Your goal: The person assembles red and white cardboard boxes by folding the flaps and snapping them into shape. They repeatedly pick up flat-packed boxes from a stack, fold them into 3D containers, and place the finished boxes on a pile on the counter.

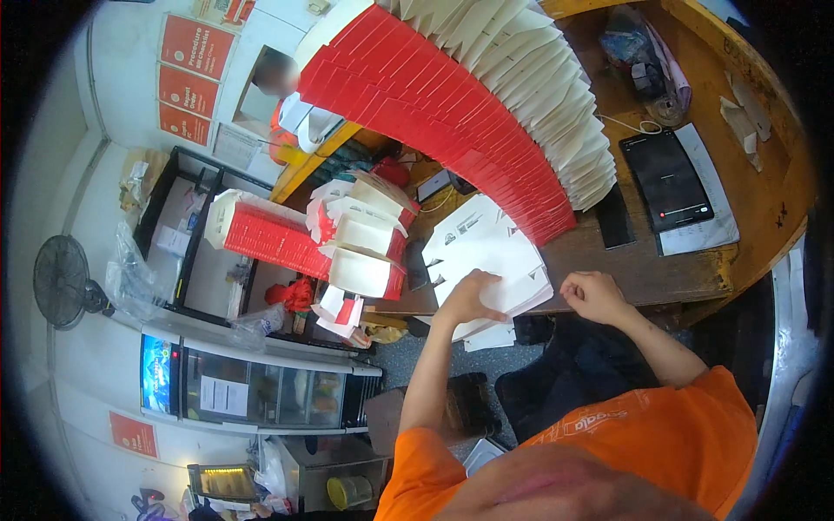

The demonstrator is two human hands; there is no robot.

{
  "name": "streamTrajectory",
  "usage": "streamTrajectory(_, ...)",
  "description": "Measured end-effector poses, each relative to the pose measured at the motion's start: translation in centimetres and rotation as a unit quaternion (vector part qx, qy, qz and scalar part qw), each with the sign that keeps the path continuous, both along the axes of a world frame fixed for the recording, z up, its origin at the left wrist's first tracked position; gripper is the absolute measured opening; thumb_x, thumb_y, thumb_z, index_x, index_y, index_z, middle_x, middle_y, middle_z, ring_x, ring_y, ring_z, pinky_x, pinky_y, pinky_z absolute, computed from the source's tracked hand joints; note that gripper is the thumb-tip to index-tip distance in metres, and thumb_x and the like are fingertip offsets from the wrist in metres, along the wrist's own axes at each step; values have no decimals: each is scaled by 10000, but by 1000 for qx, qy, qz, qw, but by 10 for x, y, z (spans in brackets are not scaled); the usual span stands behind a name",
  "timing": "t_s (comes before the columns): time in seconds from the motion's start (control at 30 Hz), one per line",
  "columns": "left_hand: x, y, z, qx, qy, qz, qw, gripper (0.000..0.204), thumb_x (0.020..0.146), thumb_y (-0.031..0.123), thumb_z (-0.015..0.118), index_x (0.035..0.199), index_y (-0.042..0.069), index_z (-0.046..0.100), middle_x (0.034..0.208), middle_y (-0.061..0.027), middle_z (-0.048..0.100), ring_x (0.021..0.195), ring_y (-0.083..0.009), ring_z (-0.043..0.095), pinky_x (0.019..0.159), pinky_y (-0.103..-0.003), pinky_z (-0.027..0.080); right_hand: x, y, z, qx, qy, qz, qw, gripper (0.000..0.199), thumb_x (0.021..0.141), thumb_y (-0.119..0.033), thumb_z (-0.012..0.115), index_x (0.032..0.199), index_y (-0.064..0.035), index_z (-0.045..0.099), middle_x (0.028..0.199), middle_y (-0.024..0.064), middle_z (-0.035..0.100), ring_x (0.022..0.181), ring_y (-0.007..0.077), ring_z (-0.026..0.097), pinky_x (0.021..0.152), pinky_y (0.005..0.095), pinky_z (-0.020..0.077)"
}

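Note:
A stack of flat white cardboard carton blanks (pixel 504 252) lies on the brown table near its front edge, some overhanging it. My left hand (pixel 471 298) rests on the stack's left part, thumb and fingers spread apart. Just off the stack's right edge is my right hand (pixel 593 295), its fingers curled in; I see nothing in them. Behind the blanks rises a tall, curving stack of nested red cartons (pixel 452 113) with white flaps. To the left are opened red-and-white boxes (pixel 363 271) and a row of nested red boxes (pixel 276 239).
On the table's right lie a tablet (pixel 667 178) on papers (pixel 708 195) and a dark phone-like slab (pixel 614 217). A raised wooden edge (pixel 773 95) borders the table. A glass-front fridge (pixel 269 391) and a fan (pixel 62 282) are at left. Another person (pixel 276 74) is behind.

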State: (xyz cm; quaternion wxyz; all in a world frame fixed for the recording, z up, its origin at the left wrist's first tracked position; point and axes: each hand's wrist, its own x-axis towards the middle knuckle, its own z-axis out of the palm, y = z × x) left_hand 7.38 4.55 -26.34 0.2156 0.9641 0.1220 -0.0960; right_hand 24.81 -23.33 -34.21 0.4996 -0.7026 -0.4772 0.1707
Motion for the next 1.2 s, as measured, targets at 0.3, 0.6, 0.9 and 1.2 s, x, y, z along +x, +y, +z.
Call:
streamTrajectory(0.3, 14, -10, 71, -69, -53, 9, 996, 472, 873, 244, 826, 1250, -4, 686, 1189, -168, 726, 961, -233, 727, 828, -353, 586, -4, 3, -5, -7, 11, -13, 1000, 103, 872, -155, 676, 935, -83, 716, 851, 106, 736, 780, 313, 720, 707, 426, 556)
streamTrajectory(0.6, 108, -115, 378, 276, -566, -168, 758, 150, 912, 200, 747, 1047, 134, 751, 1440, -167, 555, 1380, -379, 489, 1123, -523, 392, -5, -1, -4, 23, -11, -20, 999, 101, 872, -140, 670, 926, -64, 709, 877, 126, 740, 829, 339, 727, 744, 445, 567)
streamTrajectory(0.9, 146, -131, 395, 346, -564, -168, 731, 242, 895, 144, 742, 1112, 53, 686, 1299, -149, 609, 1194, -298, 600, 963, -397, 484, 0, -3, -14, 31, -41, -17, 999, 113, 857, -129, 687, 942, -62, 720, 835, 125, 728, 760, 299, 722, 705, 413, 566)
streamTrajectory(1.2, 148, -124, 383, 489, -530, -182, 669, 169, 861, 72, 750, 1027, 70, 718, 1444, -207, 515, 1386, -388, 445, 1120, -506, 380, -3, -4, -8, 20, -30, -20, 999, 130, 857, -133, 696, 956, -50, 713, 849, 124, 727, 768, 300, 718, 718, 416, 564)
